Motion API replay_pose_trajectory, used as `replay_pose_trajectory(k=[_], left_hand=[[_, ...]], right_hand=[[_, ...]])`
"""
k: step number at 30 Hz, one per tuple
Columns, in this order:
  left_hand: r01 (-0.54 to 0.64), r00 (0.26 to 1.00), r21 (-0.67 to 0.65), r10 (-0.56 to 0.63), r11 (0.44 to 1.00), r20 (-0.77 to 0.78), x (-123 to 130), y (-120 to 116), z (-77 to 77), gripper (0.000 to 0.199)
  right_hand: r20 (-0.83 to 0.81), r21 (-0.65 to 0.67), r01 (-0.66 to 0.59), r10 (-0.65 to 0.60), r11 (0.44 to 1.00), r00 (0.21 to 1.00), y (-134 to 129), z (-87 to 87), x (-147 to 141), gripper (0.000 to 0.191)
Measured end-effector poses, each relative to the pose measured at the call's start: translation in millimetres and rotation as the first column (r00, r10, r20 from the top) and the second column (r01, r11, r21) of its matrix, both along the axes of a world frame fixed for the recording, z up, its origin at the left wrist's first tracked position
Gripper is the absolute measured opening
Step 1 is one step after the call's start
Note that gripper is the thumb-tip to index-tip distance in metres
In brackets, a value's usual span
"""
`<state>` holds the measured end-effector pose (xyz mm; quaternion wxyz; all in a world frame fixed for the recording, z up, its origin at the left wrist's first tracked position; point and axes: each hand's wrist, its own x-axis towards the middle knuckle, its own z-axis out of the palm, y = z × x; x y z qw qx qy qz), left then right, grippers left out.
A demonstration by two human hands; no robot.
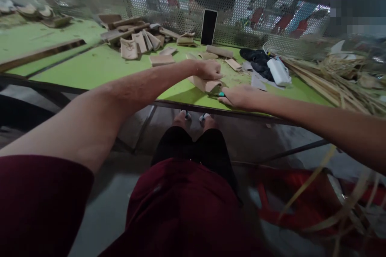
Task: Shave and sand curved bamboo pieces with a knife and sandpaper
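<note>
left hand (209,69) clenched on the piece (199,83) – right hand (243,96) closed round a teal tool (221,94) by its end.

On table (75,64): wood piece (213,86) before phone (208,27), wood pile (132,34) left, cloth (258,62) right, strips (316,82) farther right.

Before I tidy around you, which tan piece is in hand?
The curved piece nearest the front edge, under the left hand; the others lie farther back, untouched.
</note>
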<state>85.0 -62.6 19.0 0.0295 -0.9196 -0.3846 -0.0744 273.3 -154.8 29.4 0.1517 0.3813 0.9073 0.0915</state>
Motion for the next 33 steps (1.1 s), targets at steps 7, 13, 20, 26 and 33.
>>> replay_pose_trajectory(k=[7, 13, 20, 26, 33], left_hand=[[0.003, 1.0, -0.027, -0.002, 1.0, 0.023, 0, 11, -4.2, 0.041], [0.039, 0.999, -0.03, -0.04, 0.999, -0.012, -2, 17, -6.3, 0.044], [-0.001, 1.0, -0.014, 0.001, 1.0, 0.029, -2, 10, -5.9, 0.047], [-0.009, 1.0, 0.028, 0.008, 1.0, 0.015, -2, 7, -5.1, 0.047], [0.022, 0.996, 0.012, -0.023, 1.0, 0.082, -3, 11, -8.3, 0.043]], right_hand=[[0.087, 0.02, 0.041, -0.042, 0.999, 0.995, -6, 4.0, -9, 0.056], [0.02, -0.005, 0.014, -0.014, 1.0, 1.0, -2, 4.1, -11, 0.053], [0.047, 0.061, -0.003, 0.0, 0.998, 0.999, -4, -0.1, -8, 0.049], [0.011, 0.094, -0.007, 0.006, 0.996, 1.0, -9, 2.0, -3, 0.05], [0.101, 0.152, -0.043, 0.028, 0.987, 0.994, -2, 0.7, -4, 0.054]])
